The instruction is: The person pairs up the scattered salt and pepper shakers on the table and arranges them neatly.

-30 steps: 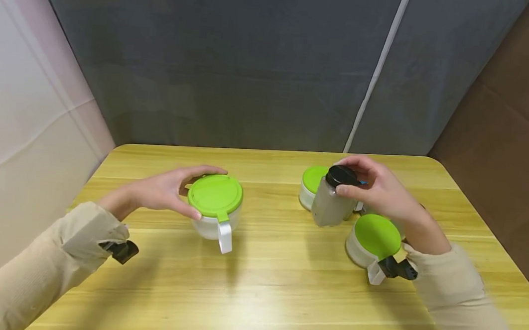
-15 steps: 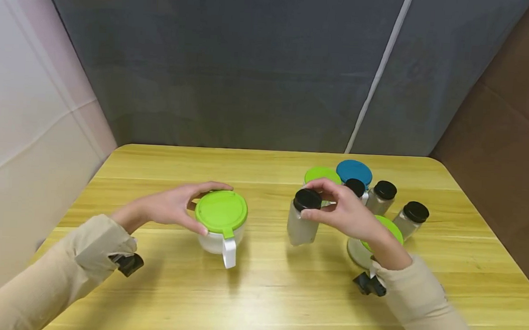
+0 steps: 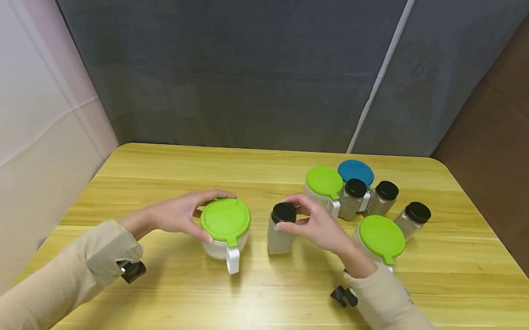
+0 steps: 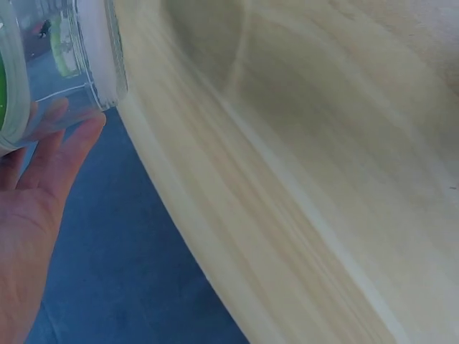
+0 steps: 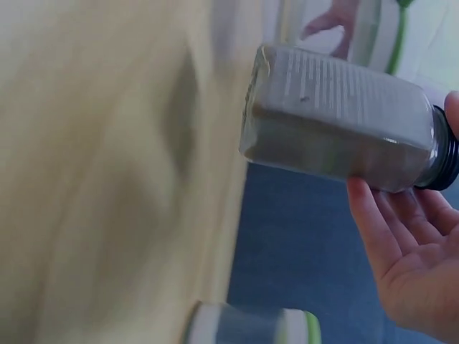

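My left hand (image 3: 178, 213) grips a clear jar with a green lid (image 3: 225, 219) and a white handle, thumb on the near side and fingers round the far side. Its glass wall (image 4: 61, 57) shows in the left wrist view. To its right, my right hand (image 3: 317, 225) holds a square clear spice jar (image 3: 280, 237) by its upper part, just under the black cap. The right wrist view shows this spice jar (image 5: 337, 118) off the table, with greyish contents or a frosted look. A small gap separates the two held jars.
Right of my hands stand two more green-lidded jars (image 3: 324, 181) (image 3: 382, 236), a blue-lidded jar (image 3: 356, 172) and three black-capped jars (image 3: 355, 188) (image 3: 386, 190) (image 3: 417, 213). The wooden table (image 3: 185, 300) ends at a dark grey cloth backdrop (image 3: 233, 73).
My right hand has carried the black-capped jar leftward and nearer, away from the group on the right. My left hand has brought the green-lidded jar slightly nearer and to the right.
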Motion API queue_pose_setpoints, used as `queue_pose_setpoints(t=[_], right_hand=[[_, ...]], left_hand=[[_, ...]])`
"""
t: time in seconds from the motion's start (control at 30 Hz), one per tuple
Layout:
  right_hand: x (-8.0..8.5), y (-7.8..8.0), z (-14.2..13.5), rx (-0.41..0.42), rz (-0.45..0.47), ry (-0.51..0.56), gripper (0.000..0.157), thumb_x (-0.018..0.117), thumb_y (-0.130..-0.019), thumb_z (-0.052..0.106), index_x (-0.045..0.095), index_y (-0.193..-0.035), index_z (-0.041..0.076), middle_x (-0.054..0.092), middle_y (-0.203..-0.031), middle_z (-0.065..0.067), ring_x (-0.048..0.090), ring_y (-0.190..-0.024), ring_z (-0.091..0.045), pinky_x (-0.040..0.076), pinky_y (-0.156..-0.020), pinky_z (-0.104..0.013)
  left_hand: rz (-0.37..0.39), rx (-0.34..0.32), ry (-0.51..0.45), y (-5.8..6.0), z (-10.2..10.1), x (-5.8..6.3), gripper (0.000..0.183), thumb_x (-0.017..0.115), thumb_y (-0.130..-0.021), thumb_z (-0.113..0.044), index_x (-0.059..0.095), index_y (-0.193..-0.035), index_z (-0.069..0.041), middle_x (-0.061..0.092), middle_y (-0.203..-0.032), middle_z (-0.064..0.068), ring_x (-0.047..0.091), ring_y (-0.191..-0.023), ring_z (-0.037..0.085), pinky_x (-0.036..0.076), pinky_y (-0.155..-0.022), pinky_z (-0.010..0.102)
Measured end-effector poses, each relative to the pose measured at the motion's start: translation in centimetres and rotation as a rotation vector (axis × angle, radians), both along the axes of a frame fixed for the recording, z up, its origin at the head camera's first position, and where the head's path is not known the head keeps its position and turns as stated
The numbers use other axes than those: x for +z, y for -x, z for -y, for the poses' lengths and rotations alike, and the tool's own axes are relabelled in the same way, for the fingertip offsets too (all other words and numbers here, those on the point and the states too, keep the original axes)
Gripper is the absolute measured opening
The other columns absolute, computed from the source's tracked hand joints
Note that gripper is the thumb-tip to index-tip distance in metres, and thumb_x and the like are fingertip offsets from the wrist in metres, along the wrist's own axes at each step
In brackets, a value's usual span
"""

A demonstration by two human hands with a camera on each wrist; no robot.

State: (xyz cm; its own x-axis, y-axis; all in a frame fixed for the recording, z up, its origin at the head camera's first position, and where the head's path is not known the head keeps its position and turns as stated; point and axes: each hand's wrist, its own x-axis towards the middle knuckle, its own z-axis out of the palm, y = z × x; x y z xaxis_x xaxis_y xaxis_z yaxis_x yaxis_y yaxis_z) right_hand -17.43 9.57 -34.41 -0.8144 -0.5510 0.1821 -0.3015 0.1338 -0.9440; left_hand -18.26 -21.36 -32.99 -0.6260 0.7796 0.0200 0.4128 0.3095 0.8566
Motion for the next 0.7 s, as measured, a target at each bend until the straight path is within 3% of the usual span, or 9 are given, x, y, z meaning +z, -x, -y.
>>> queue_pose_setpoints(t=[0.3,0.6,0.7], right_hand=[[-1.8,0.6,1.6,-0.045,-0.008,-0.028,0.043,0.072,-0.073,0.011,0.051,-0.110,0.000,0.054,-0.102,-0.010,0.054,-0.096,-0.022,0.048,-0.074,-0.032],[-0.3,0.0,2.8,-0.041,0.015,-0.029,0.043,0.070,-0.074,0.003,0.048,-0.111,-0.007,0.053,-0.105,-0.015,0.052,-0.098,-0.029,0.047,-0.077,-0.032],[-0.9,0.5,3.0,-0.052,0.010,-0.043,0.044,0.070,-0.075,0.007,0.049,-0.112,-0.004,0.054,-0.106,-0.012,0.052,-0.100,-0.027,0.047,-0.078,-0.032]], left_hand=[[0.019,0.011,0.013,0.3,-0.2,-1.1,0.081,0.077,-0.068,-0.017,0.031,-0.135,-0.010,0.039,-0.128,0.003,0.038,-0.114,0.021,0.037,-0.088,0.042],[-0.003,0.027,0.039,0.9,-0.2,-1.6,0.081,0.077,-0.068,-0.020,0.031,-0.135,-0.012,0.039,-0.129,0.001,0.037,-0.115,0.020,0.037,-0.089,0.041],[-0.004,0.034,0.044,1.2,-0.2,-1.8,0.082,0.077,-0.068,-0.020,0.031,-0.135,-0.012,0.039,-0.129,0.001,0.037,-0.115,0.020,0.037,-0.089,0.041]])
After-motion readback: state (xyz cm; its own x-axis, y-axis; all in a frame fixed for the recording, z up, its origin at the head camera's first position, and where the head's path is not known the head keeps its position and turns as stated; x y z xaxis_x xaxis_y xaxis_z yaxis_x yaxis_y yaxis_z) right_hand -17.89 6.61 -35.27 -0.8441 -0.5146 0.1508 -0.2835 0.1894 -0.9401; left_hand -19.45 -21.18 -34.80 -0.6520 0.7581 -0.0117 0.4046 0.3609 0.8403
